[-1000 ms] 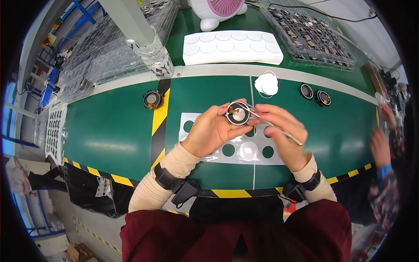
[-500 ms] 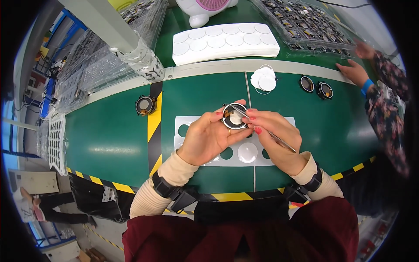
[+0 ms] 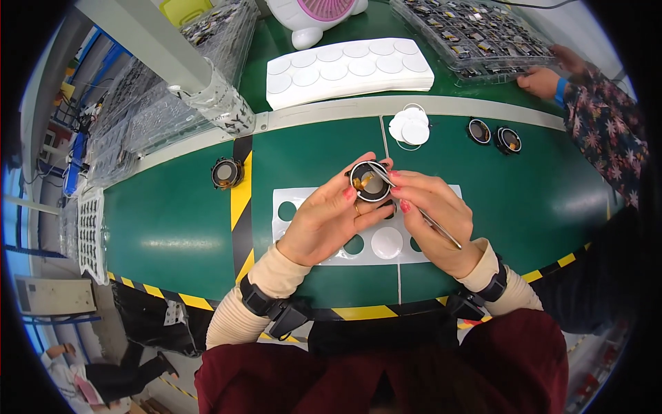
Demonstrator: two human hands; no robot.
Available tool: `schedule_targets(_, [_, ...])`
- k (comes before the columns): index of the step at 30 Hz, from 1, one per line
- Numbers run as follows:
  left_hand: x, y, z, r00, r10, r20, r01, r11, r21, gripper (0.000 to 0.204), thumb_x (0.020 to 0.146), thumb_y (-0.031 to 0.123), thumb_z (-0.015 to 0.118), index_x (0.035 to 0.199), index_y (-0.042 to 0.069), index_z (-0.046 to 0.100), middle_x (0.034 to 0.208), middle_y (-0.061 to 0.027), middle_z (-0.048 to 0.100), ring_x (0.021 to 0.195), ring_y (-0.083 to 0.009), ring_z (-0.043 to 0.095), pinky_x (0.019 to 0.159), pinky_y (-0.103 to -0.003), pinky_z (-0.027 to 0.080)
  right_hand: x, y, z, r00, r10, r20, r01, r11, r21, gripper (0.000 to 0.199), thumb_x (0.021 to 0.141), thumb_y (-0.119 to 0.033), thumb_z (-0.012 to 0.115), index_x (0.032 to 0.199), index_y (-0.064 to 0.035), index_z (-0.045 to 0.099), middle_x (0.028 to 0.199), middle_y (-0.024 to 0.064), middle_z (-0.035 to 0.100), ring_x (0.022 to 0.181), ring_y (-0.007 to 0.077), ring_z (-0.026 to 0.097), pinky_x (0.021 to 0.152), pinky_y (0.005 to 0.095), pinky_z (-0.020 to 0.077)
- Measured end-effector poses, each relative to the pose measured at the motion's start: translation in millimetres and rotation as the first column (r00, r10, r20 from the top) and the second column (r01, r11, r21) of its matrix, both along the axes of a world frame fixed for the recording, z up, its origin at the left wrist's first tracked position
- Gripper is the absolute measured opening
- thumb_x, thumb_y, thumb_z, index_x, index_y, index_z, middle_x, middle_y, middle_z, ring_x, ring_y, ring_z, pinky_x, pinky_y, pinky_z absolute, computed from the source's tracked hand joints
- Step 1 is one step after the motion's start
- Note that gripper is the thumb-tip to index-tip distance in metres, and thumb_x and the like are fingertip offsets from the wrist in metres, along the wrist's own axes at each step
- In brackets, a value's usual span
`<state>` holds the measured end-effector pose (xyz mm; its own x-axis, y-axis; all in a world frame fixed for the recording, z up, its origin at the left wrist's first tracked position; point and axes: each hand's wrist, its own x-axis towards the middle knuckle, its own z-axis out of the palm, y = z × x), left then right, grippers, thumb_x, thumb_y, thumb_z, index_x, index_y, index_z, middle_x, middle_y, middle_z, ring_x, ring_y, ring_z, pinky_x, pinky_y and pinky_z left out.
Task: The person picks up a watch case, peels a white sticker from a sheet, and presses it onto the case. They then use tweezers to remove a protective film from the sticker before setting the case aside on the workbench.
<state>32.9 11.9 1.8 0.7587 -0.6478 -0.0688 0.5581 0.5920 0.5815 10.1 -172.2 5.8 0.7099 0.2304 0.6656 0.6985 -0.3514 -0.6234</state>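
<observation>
A round watch case (image 3: 370, 181) with a silver rim, dark inside with a copper-coloured strip, rests in the fingers of my left hand (image 3: 318, 222). My left thumb and fingers hold it by its edge, open face up. My right hand (image 3: 441, 215) is closed around slim metal tweezers (image 3: 438, 228), whose tips reach over the upper right of the case's face. Beneath both hands lies a pale sheet (image 3: 278, 231) with round holes, partly hidden by them. One white disc (image 3: 387, 243) sits on that sheet near my right hand.
White discs (image 3: 412, 130) lie in a small pile beyond my hands. Two watch cases (image 3: 509, 140) are at the right, another (image 3: 227, 173) at the left. Behind the rail stand a stack of white sheets (image 3: 348, 67) and a clear parts tray (image 3: 476, 41), touched by a co-worker's hand (image 3: 541, 82).
The case has tilted slightly; its inside, partly bright before, now looks grey and dark. The tweezers stay at it. The co-worker's hands have moved onto the tray's edge.
</observation>
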Motion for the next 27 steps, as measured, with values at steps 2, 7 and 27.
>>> schedule_targets(2, [1.0, 0.4, -0.8, 1.0, 0.012, 0.002, -0.012, 1.0, -0.008, 0.06, 0.086, 0.014, 0.054, 0.136, 0.003, 0.023, 0.139, -0.0156, 0.029, 0.123, -0.0255, 0.039, 0.104, -0.04, 0.032, 1.9, -0.4, 0.6, 1.0, 0.005, 0.022, -0.005, 1.0, -0.008, 0.024, 0.072, 0.013, 0.053, 0.094, 0.007, 0.059, 0.101, 0.0197, 0.059, 0.094, 0.0312, 0.06, 0.08, 0.0334, 0.0495])
schedule_targets(7, [-0.2, -0.2, -2.6, 0.997, 0.077, 0.002, -0.077, 0.997, -0.006, 0.067, 0.078, 0.004, 0.065, 0.134, 0.005, 0.028, 0.138, -0.0162, 0.031, 0.122, -0.0249, 0.04, 0.103, -0.04, 0.034, 3.4, 0.7, -0.9, 0.995, 0.046, 0.088, -0.043, 0.999, -0.025, 0.026, 0.069, 0.015, 0.053, 0.093, 0.0083, 0.059, 0.1, 0.0201, 0.059, 0.095, 0.0338, 0.06, 0.08, 0.0356, 0.0497])
schedule_targets(27, [-4.3, -7.2, -11.8, 0.924, 0.238, 0.298, -0.289, 0.947, 0.138, 0.057, 0.072, -0.003, 0.068, 0.12, 0.008, 0.039, 0.128, -0.02, 0.043, 0.116, -0.0259, 0.047, 0.098, -0.037, 0.039, -4.6, 2.1, 0.6, 1.0, 0.014, -0.005, -0.014, 0.999, 0.036, 0.025, 0.073, 0.013, 0.053, 0.096, 0.0059, 0.059, 0.103, 0.0194, 0.059, 0.095, 0.0292, 0.061, 0.079, 0.0326, 0.0501])
